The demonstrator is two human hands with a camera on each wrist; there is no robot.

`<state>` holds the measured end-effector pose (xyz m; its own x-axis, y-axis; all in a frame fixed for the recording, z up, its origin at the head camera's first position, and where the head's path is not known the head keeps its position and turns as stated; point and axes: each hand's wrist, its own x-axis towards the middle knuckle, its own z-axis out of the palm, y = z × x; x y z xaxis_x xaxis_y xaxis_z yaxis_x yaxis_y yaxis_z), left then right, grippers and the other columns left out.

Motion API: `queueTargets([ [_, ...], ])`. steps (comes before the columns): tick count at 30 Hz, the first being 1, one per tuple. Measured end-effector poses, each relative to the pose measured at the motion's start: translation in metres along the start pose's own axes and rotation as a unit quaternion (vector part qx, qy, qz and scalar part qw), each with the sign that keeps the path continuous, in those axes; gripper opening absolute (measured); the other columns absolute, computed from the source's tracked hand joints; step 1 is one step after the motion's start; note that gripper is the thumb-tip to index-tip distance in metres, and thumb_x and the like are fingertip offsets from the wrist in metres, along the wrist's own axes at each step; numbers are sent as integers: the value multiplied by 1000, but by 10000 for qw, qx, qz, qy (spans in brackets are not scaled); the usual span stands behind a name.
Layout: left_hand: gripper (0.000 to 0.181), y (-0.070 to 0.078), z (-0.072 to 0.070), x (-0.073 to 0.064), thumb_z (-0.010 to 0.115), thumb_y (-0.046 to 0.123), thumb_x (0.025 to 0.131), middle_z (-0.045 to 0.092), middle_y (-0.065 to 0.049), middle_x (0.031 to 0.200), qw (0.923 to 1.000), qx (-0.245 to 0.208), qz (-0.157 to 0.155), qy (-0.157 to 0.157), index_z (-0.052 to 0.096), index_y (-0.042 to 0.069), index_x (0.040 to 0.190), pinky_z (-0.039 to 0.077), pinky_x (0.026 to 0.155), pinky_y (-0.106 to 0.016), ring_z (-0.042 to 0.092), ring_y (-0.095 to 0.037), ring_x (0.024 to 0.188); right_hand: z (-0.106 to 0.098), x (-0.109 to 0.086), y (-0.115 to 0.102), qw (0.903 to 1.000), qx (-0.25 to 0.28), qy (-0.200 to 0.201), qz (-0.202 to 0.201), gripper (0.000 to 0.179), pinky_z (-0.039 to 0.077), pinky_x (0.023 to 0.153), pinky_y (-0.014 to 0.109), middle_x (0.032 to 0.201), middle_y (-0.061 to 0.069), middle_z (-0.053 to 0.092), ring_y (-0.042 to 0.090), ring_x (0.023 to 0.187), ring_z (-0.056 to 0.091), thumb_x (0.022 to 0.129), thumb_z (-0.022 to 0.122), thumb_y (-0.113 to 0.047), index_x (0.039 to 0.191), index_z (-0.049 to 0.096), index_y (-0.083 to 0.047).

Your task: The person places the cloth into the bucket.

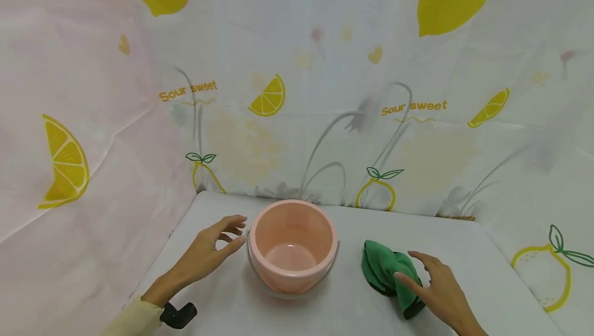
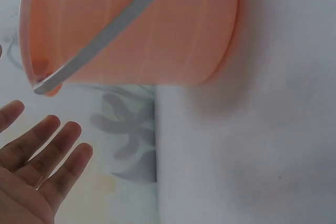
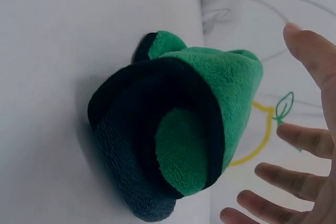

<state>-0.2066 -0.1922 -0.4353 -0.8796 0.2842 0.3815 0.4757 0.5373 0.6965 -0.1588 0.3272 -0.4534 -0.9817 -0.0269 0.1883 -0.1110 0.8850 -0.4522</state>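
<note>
A pink bucket [image 1: 293, 274] with a grey handle [image 2: 105, 38] stands upright on the white table, and its visible inside holds nothing. My left hand [image 1: 211, 248] is at the bucket's left side, fingers spread and slightly bent. In the left wrist view a gap shows between those fingertips and the rim. To the right of the bucket lies a crumpled green cloth [image 1: 387, 266] with a dark edge and dark underside. Over the cloth's right side hovers my right hand [image 1: 438, 287], thumb and fingers apart. The right wrist view shows that hand's fingers apart from the cloth [image 3: 231, 93].
The white table [image 1: 223, 310] reaches back to a curtain [image 1: 297, 161] printed with lemons, which also hangs along both sides. A black strap piece [image 1: 178, 315] sits at my left wrist, by the sleeve [image 1: 134, 318].
</note>
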Motion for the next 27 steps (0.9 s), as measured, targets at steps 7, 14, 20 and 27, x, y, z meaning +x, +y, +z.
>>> queueTargets([
  [7,48,4,12,5,67,34,101,63,6,130,9989,-312,217,-276,52,30,146,57,90,-35,64,-14,110,7,2,-4,9999,64,81,-108,72,45,90,73,141,28,54,57,120,50,90,75,-55,142,58,-7],
  [14,53,6,20,5,69,40,99,61,1,134,9977,-497,-34,-465,51,28,148,58,87,-37,64,-18,107,11,10,-5,9997,218,3,-102,74,44,91,71,144,29,51,56,123,48,90,75,-55,143,56,-7],
  [20,55,9,21,1,70,39,99,58,-2,136,9966,-645,-182,-480,50,27,148,58,86,-34,65,-21,107,21,17,-6,9990,338,-277,-44,78,44,92,72,147,31,46,57,125,45,89,75,-56,147,53,-8],
  [27,55,9,23,4,69,36,100,54,-3,146,9941,-920,-194,-538,49,24,149,55,96,-35,63,-20,117,29,22,-5,9982,364,-473,8,83,45,94,70,145,33,48,56,125,48,88,77,-55,149,50,-6],
])
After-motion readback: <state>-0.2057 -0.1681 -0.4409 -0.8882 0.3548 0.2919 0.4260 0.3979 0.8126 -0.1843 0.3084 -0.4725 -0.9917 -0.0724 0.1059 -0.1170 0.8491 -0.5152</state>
